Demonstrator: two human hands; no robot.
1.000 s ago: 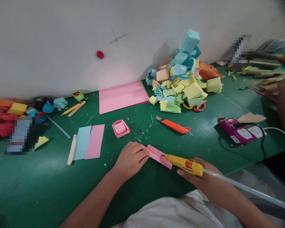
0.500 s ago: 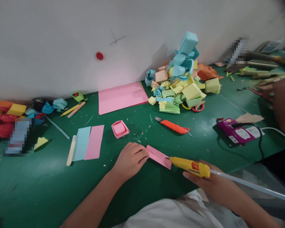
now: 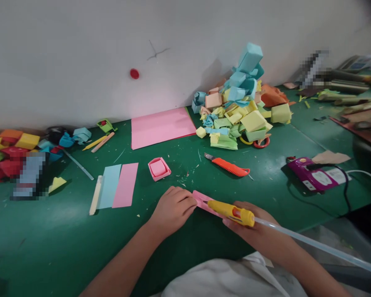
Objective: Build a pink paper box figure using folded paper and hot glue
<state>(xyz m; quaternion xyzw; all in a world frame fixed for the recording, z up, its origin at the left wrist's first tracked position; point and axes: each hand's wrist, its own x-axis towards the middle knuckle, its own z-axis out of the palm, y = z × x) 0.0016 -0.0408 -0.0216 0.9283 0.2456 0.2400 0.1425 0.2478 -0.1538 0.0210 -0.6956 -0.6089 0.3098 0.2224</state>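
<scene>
The pink strip, flat on the green table, is pinned by the curled left hand while the yellow glue gun, gripped in the right hand, is best drawn along it slowly, nozzle low.

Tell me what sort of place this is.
Probably a paper-craft workbench, perhaps a small workshop: a heap of folded paper boxes against the wall, cut paper strips and an orange utility knife on the green table, and a glue gun in the right hand.
</scene>
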